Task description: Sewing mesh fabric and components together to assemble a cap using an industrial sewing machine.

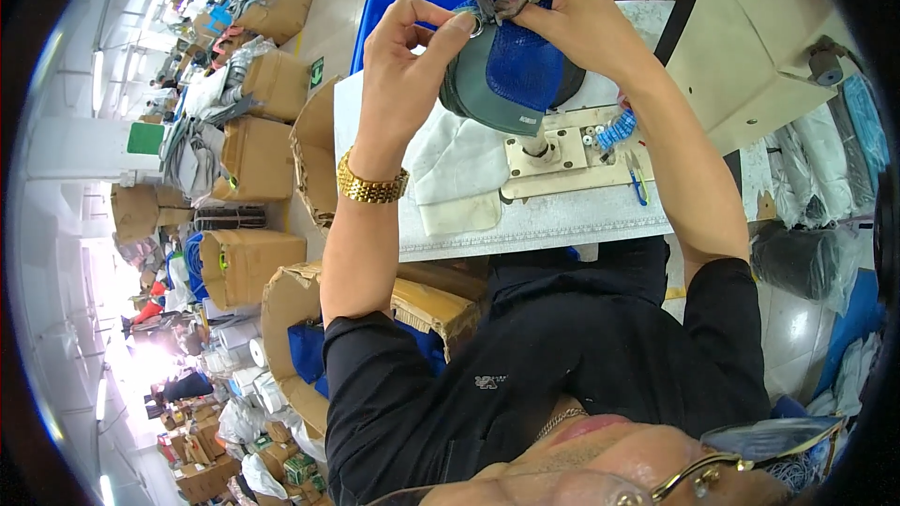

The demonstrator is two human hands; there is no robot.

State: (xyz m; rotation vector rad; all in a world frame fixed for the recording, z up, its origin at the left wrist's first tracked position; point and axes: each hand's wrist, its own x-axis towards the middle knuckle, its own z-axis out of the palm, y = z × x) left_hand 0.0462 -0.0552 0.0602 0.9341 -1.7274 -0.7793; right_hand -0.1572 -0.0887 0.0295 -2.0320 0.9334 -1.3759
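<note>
The sewing machine, a large cream body, stands to the right, its head reaching over the work. Beneath it spreads the pale surface, with a ruled strip along the edge nearest the person. An open cardboard box is well left of the sewing machine's head, and a blue bin sits nearer that head, past the surface. The cap-like workpiece, grey-green with blue mesh, is right under the sewing machine's presser foot. White cloth lies to the left of the sewing machine's base plate. The left hand, left of the presser foot, pinches the workpiece's edge between thumb and fingers; the right hand, right of the foot, grips its far part, thumb on top. Small snips lie just right of the base plate.
</note>
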